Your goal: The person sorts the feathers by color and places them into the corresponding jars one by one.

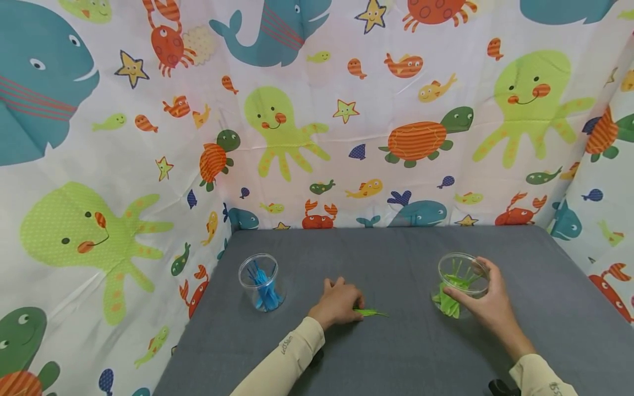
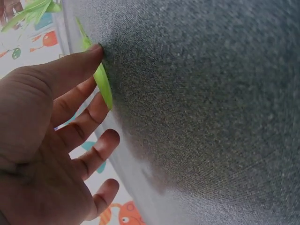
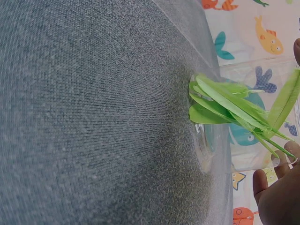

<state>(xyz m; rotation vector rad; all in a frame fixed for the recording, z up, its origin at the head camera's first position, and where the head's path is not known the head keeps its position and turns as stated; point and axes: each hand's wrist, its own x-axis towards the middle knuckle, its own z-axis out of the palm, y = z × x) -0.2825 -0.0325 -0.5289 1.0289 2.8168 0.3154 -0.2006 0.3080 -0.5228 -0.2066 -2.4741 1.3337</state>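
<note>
My left hand [image 1: 338, 302] pinches a single green feather [image 1: 371, 313] between thumb and fingers, low over the grey table. In the left wrist view, thumb and forefinger hold the green feather [image 2: 105, 86] near its middle, while the other fingers are spread apart. My right hand [image 1: 497, 308] grips a clear plastic cup [image 1: 440, 273] around its upper side. Inside that cup stand several green feathers [image 3: 225, 101], most with their broad ends down. The cup's base rests on the table.
A second clear cup [image 1: 240, 275] holding several blue feathers [image 1: 267, 293] stands at the left of the grey table [image 1: 386, 363]. A curtain [image 1: 317, 104] printed with sea animals hangs behind and along both sides.
</note>
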